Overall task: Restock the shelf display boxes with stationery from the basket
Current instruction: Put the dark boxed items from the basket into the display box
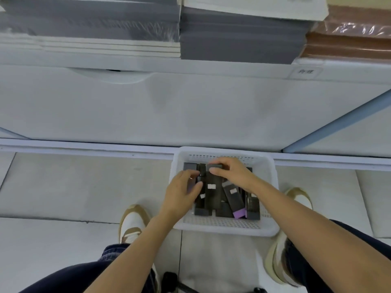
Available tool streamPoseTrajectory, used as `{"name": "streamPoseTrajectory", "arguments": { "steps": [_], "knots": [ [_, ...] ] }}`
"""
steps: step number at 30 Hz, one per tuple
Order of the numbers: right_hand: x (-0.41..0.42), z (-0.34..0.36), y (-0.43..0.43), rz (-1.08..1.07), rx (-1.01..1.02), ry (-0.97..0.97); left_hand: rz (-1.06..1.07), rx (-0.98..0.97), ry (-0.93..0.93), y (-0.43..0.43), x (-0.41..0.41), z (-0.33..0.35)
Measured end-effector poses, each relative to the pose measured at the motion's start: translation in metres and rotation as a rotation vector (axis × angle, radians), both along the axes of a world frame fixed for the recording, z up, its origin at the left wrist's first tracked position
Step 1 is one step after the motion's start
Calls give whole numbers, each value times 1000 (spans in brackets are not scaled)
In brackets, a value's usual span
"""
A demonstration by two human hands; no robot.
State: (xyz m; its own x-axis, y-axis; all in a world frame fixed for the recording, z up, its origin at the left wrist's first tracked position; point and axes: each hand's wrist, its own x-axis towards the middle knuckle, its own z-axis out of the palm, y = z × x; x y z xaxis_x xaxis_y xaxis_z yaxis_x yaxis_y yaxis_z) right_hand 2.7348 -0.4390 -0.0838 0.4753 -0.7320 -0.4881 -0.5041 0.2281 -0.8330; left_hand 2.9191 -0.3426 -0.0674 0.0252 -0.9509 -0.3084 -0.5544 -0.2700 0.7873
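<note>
A white perforated basket (267, 225) stands on the floor tiles against the foot of the shelf unit. Several long dark stationery boxes (211, 197) with small white labels lie in it, one with a purple end (239, 213). My left hand (182, 193) reaches in from the left, its fingers curled round the dark box at the basket's left side. My right hand (230, 172) is over the far part of the basket and pinches the far end of a dark box (214, 166) between thumb and fingers.
The white shelf unit front (190, 106) rises just behind the basket. On the shelf above lie stacks of grey paper (237, 39), white sheets (91, 47) and brown wrapped packs (349, 43). My shoes (132, 223) stand either side of the basket.
</note>
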Motion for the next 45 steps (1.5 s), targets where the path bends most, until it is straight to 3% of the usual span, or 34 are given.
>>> {"name": "streamPoseTrajectory", "arguments": {
  "steps": [3,5,7,12,16,21,30,34,36,41,45],
  "knots": [
    [9,16,-2,13,61,-121,170,370,596,0,-18,9],
    [10,21,-2,12,89,-151,229,413,705,3,-23,9],
    [2,20,0,6,51,-67,249,392,658,6,-22,7],
    [-36,-7,20,204,-188,492,289,394,600,12,-16,-2],
    [-37,-24,40,311,-249,553,264,400,563,15,-18,-8],
    [-36,-26,34,209,-245,489,233,418,540,14,-20,-12],
    [-33,26,3,-22,142,-61,220,405,583,7,-36,-12],
    [-35,33,5,-7,147,-81,176,426,658,2,-50,-11],
    [-49,31,5,-7,76,37,163,415,653,1,-52,-10],
    [-80,7,19,161,-101,549,146,445,693,9,-51,-12],
    [-74,-7,23,262,-109,667,147,456,707,11,-49,-16]
  ]
}}
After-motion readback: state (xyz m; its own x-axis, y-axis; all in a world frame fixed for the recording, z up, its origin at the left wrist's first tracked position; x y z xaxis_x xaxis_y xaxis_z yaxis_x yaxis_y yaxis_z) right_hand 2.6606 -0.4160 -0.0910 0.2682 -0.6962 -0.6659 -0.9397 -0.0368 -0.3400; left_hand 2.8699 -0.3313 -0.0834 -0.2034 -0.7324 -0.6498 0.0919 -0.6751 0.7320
